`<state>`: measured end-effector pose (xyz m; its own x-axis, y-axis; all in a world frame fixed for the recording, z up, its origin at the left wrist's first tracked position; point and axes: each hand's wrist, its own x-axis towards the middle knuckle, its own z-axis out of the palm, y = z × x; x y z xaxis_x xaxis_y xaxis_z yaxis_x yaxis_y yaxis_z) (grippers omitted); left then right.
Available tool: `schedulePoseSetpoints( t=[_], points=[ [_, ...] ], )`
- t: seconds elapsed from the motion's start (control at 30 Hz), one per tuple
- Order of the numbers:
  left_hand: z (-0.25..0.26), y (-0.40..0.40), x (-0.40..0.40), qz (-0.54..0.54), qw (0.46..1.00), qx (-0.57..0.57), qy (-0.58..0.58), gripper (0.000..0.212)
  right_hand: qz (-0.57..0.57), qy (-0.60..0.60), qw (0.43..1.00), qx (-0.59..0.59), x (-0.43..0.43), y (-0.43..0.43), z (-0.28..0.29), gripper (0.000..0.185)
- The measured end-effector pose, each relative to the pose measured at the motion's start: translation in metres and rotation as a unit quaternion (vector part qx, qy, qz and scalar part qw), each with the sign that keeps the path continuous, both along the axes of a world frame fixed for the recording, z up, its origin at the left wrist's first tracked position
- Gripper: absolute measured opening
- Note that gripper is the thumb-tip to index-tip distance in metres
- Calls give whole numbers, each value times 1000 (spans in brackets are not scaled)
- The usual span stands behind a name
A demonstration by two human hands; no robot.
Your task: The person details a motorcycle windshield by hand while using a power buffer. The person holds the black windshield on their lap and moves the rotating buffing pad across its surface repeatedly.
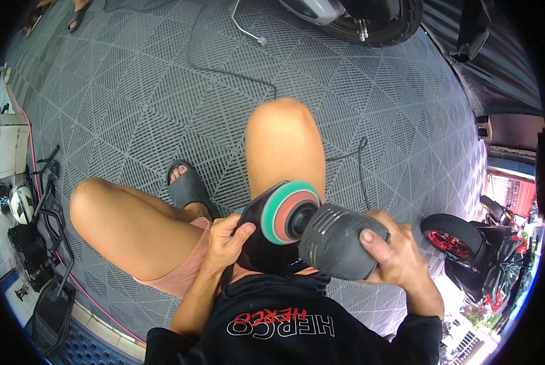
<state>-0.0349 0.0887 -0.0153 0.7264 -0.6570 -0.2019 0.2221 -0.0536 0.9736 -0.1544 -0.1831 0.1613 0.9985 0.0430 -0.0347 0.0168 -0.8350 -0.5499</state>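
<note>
My right hand (391, 248) grips the dark housing of a corded power polisher (331, 242). Its round pad (287, 212), with a green face and a salmon-coloured backing, presses against or sits right over a glossy black panel (249, 219). The panel rests on my lap, and my left hand (229, 239) holds it by the left edge, thumb on top. The pad and the polisher hide much of the panel. From the picture I cannot tell whether the pad is spinning.
A dark power cord (363, 173) runs over the grey grated floor tiles (131, 100). A scooter wheel (391, 27) stands ahead, near a bent metal rod (249, 34). On the right is a motorcycle wheel with a red rim (448, 239). Black vehicle parts (30, 251) lie left, beside a pink hose (28, 123).
</note>
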Motion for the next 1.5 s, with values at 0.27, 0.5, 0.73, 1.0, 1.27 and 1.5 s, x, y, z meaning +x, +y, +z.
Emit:
schedulePoseSetpoints(
  t=[0.27, 0.5, 0.73, 1.0, 1.27, 1.5],
  points=[
    [2, 1, 0, -22, 1000, 16, -1, 29, -15, 58, 998, 19, -11, 6, 7, 93],
    [6, -4, -2, -4, 1000, -20, -10, 19, 20, 40, 999, 2, 1, 7, 8, 96],
    [-1, 3, -2, -21, 1000, -10, -5, 25, 6, 43, 999, 15, -5, 6, 3, 99],
    [2, 1, -3, -9, 1000, 6, 12, 33, -31, 51, 998, 22, -24, 5, -8, 97],
    [6, -4, -4, 5, 1000, 6, 15, 34, -45, 11, 999, 28, -35, 5, -14, 101],
    [4, -3, -4, 15, 1000, 13, 12, 24, -50, -11, 998, 27, -48, 7, -18, 104]
  ],
)
